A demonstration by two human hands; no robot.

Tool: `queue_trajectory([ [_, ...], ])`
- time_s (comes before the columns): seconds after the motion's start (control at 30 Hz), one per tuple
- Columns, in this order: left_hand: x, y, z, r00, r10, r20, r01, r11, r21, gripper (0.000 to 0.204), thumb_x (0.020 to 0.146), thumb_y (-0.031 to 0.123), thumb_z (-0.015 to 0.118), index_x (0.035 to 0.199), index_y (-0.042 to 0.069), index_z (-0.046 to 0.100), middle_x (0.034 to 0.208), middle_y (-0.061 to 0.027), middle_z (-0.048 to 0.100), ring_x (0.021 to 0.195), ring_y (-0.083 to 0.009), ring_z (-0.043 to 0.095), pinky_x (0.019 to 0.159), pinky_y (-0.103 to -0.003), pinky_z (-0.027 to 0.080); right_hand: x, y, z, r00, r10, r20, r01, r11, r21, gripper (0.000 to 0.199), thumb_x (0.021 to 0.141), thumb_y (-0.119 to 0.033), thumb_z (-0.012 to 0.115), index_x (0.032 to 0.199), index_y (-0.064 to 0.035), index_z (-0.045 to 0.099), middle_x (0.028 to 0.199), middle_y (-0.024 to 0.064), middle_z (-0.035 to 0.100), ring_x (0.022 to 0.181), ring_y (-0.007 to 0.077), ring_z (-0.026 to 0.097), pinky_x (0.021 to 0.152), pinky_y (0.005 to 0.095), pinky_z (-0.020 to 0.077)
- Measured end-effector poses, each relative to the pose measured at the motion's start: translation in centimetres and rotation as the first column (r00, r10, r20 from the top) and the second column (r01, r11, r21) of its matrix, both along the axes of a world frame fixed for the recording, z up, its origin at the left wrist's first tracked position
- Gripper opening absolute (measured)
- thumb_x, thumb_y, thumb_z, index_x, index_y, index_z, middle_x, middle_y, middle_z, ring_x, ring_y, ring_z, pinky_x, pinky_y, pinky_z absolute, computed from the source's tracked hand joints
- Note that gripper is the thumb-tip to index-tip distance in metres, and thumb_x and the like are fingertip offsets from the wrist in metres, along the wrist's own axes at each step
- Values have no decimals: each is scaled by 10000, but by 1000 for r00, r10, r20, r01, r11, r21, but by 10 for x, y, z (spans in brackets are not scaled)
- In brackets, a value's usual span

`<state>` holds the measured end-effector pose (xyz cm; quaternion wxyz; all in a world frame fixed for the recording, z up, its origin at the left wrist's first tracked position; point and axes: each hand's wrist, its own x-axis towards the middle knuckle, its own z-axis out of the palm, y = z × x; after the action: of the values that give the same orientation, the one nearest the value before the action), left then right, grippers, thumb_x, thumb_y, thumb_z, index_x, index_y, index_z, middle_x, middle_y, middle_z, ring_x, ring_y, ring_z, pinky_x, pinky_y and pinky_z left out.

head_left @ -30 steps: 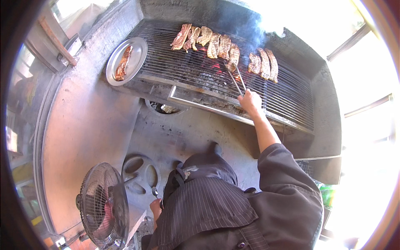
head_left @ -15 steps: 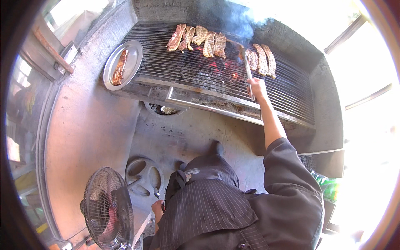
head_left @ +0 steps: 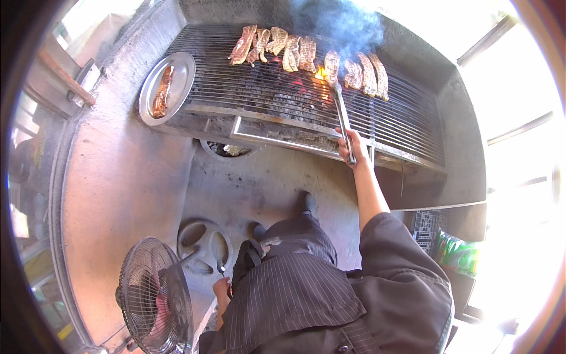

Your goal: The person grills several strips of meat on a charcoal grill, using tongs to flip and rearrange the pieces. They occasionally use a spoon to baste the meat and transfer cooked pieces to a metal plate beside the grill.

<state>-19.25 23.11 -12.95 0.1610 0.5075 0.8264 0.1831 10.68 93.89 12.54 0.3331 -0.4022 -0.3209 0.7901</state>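
My right hand (head_left: 352, 146) is closed around long metal tongs (head_left: 341, 115), which reach over the charcoal grill grate (head_left: 407, 127). At their tips is a strip of meat (head_left: 332, 64), its broad face showing. Several meat strips (head_left: 290, 53) lie in a row to its left, and three more strips (head_left: 369, 75) to its right. Low beside my apron, my left hand (head_left: 221, 288) has its fingers curled at a small object with a shiny metal tip (head_left: 221, 267); its kind I cannot make out.
An oval metal platter (head_left: 187, 88) holding one browned strip (head_left: 163, 94) sits at the grill's left end. Flame (head_left: 320, 74) and smoke rise mid-grate. A metal rail (head_left: 277, 143) runs along the front. A caged fan (head_left: 154, 295) stands at lower left.
The middle strip, edge-on before, now shows its broad face at the tongs' tips. My right hand has drawn back toward me. A yellow flame has flared beside the strip.
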Motion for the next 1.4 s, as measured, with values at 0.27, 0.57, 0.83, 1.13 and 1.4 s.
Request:
queue_trajectory([
  [0.27,9,9,30,586,509,631,-542,824,-162,213,918,102,568,921,8,759,622,-74,589,512,-172,566,477,-334,496,-7,13,21,986,87,-140,-94,995,-44,419,1057,-336,459,1280,-6,592,650,-20,532,409,77,429,368,237,368],
  [0.57,25,-8,23,989,53,136,-77,980,184,192,908,114,600,849,21,758,617,-76,613,496,-158,577,455,-305,444,-8,18,10,988,-150,-35,148,988,-38,401,1063,-325,443,1279,-19,586,680,4,532,403,81,422,362,246,363],
  [0.83,20,-4,16,724,456,517,-397,889,-229,181,875,102,619,907,48,788,690,-63,701,541,-176,633,537,-342,505,-19,-3,-13,977,-132,-170,119,989,-85,409,1057,-336,426,1263,-30,604,675,6,544,407,103,447,364,256,371],
  [1.13,3,40,45,548,693,468,-479,719,-504,263,784,80,644,1000,112,791,934,-107,770,753,-254,738,713,-371,586,-23,35,22,998,28,-50,-34,993,-113,371,1062,-297,430,1240,-14,590,625,-24,514,384,81,436,346,248,360],
  [1.4,13,2,6,997,44,59,-40,997,-71,223,909,100,586,997,44,783,770,-91,717,547,-190,629,551,-352,536,-15,-25,16,996,-4,-87,-6,993,-114,482,1055,-383,442,1350,-27,577,626,-32,514,397,70,446,378,234,363],
])
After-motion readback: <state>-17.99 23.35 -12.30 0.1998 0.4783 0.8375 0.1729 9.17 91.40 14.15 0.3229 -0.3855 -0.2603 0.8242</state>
